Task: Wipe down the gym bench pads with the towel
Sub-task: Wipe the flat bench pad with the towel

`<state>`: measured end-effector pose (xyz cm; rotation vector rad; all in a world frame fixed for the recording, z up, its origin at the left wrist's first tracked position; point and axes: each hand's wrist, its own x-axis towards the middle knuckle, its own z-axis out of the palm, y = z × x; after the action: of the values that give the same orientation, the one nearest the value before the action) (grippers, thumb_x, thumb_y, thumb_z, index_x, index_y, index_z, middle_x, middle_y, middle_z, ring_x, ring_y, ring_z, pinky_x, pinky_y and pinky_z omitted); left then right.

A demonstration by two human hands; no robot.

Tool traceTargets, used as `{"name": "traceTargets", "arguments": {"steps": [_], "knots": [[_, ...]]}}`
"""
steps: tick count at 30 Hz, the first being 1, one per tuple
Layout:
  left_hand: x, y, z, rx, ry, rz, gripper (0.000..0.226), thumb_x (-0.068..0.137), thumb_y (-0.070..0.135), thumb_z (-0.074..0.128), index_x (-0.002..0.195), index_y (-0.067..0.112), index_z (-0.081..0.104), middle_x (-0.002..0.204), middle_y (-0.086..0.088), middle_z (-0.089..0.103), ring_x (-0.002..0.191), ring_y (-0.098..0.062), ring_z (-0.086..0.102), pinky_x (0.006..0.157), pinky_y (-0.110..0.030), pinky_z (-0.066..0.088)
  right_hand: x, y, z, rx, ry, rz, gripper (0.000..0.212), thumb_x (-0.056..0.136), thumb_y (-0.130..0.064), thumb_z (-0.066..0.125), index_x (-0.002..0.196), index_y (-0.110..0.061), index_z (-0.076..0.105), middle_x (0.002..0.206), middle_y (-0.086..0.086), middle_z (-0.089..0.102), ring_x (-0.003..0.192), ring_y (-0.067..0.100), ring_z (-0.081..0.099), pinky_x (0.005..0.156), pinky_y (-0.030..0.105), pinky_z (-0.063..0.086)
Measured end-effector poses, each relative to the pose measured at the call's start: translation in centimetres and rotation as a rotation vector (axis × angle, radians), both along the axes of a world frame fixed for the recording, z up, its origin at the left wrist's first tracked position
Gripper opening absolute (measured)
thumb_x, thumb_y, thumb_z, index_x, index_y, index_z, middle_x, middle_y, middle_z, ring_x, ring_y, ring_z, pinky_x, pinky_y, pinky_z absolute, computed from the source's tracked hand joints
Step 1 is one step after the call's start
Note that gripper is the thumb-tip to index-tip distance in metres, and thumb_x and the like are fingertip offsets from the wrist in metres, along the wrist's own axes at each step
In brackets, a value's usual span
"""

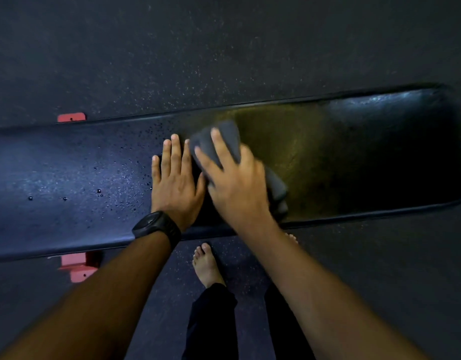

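Top-down head view. The pad is long and dark and runs from 9 o'clock to 3 o'clock. Its 9 o'clock end is cut off by the frame edge, and its 3 o'clock end sinks into deep shadow where the surface texture is hard to make out.

The towel, grey and folded, lies on the pad near the centre. Most of it is hidden under the right grip; only its 12 o'clock edge and a bunched part at 4 o'clock show. The right grip is spread wide, with its fingers laid over the towel and pressing it down. It is motion-blurred, and the thumb cannot be told apart from the cloth.

The left grip rests flat on the pad just at 9 o'clock of the towel, fingers straight and close together, holding nothing. A black watch is on its wrist.

Droplets bead the pad toward 9 o'clock.

Two red frame parts show at the pad's long edges, both partly hidden beneath it.

On the speckled floor at 6 o'clock stands a bare foot. A second foot is almost wholly covered by the right forearm.
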<state>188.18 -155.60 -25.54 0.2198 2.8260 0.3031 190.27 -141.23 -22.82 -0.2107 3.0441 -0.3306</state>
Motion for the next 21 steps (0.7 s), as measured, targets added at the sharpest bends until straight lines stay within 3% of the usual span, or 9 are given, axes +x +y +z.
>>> {"name": "traceTargets", "arguments": {"steps": [2, 4, 7, 10, 13, 17, 21], "knots": [[0.2, -0.3, 0.0, -0.002, 0.0, -0.021, 0.074, 0.097, 0.053, 0.015, 0.159, 0.014, 0.01, 0.167, -0.009, -0.001, 0.154, -0.023, -0.005, 0.124, -0.048, -0.002, 5.6, 2.1, 0.2, 0.019, -0.043, -0.006, 0.074, 0.086, -0.034, 0.06, 0.155, -0.037, 0.031, 0.167, 0.003, 0.02, 0.122, 0.036, 0.046, 0.077, 0.045, 0.049], [0.3, -0.5, 0.0, 0.0, 0.005, -0.017, 0.072, 0.098, 0.053, 0.016, 0.159, 0.016, 0.01, 0.167, -0.008, -0.001, 0.154, -0.022, -0.006, 0.123, -0.048, -0.003, 7.9, 5.1, 0.4, 0.066, -0.083, -0.173, 0.083, 0.08, -0.036, 0.07, 0.154, -0.038, 0.033, 0.166, 0.003, 0.023, 0.123, 0.038, 0.045, 0.078, 0.049, 0.048], [0.4, -0.6, 0.1, 0.002, 0.008, -0.016, 0.071, 0.098, 0.053, 0.016, 0.159, 0.017, 0.01, 0.167, -0.008, -0.002, 0.154, -0.022, -0.006, 0.123, -0.047, -0.004, 3.4, 5.8, 0.2, 0.099, -0.093, -0.457, 0.08, 0.087, -0.036, 0.068, 0.156, -0.036, 0.027, 0.167, 0.007, 0.016, 0.128, 0.042, 0.041, 0.086, 0.052, 0.049], [0.5, -0.5, 0.0, -0.005, 0.012, -0.013, 0.07, 0.098, 0.051, 0.017, 0.159, 0.017, 0.009, 0.167, -0.008, -0.001, 0.154, -0.023, -0.005, 0.123, -0.047, -0.004, -4.7, 2.2, -0.2, 0.096, -0.075, -0.595, 0.073, 0.094, -0.034, 0.059, 0.157, -0.037, 0.022, 0.168, 0.007, 0.01, 0.134, 0.043, 0.036, 0.091, 0.052, 0.046], [0.5, -0.9, 0.1, 0.009, 0.006, 0.012, 0.068, 0.099, 0.047, 0.019, 0.159, 0.017, 0.01, 0.167, -0.009, -0.001, 0.154, -0.023, -0.003, 0.123, -0.048, -0.002, -5.8, -1.3, -0.2, 0.119, -0.006, -0.457, 0.068, 0.094, -0.028, 0.057, 0.155, -0.034, 0.028, 0.167, 0.008, 0.017, 0.129, 0.044, 0.041, 0.087, 0.049, 0.047], [0.6, -2.7, 0.2, -0.019, -0.022, -0.035, 0.07, 0.098, 0.048, 0.014, 0.159, 0.016, 0.006, 0.167, -0.01, -0.004, 0.154, -0.025, -0.005, 0.123, -0.052, 0.001, 4.9, -3.3, -0.1, 0.004, 0.04, -0.036, 0.066, 0.091, -0.027, 0.058, 0.153, -0.033, 0.036, 0.165, 0.006, 0.026, 0.12, 0.04, 0.048, 0.075, 0.045, 0.049], [1.2, -3.9, 0.4, -0.015, -0.015, -0.021, 0.068, 0.099, 0.049, 0.015, 0.159, 0.019, 0.007, 0.167, -0.008, -0.003, 0.154, -0.024, -0.006, 0.123, -0.051, -0.001, 8.7, 2.2, 0.1, 0.111, -0.045, -0.125, 0.087, 0.078, -0.037, 0.076, 0.153, -0.038, 0.034, 0.164, 0.005, 0.026, 0.119, 0.04, 0.048, 0.075, 0.049, 0.049]]}}
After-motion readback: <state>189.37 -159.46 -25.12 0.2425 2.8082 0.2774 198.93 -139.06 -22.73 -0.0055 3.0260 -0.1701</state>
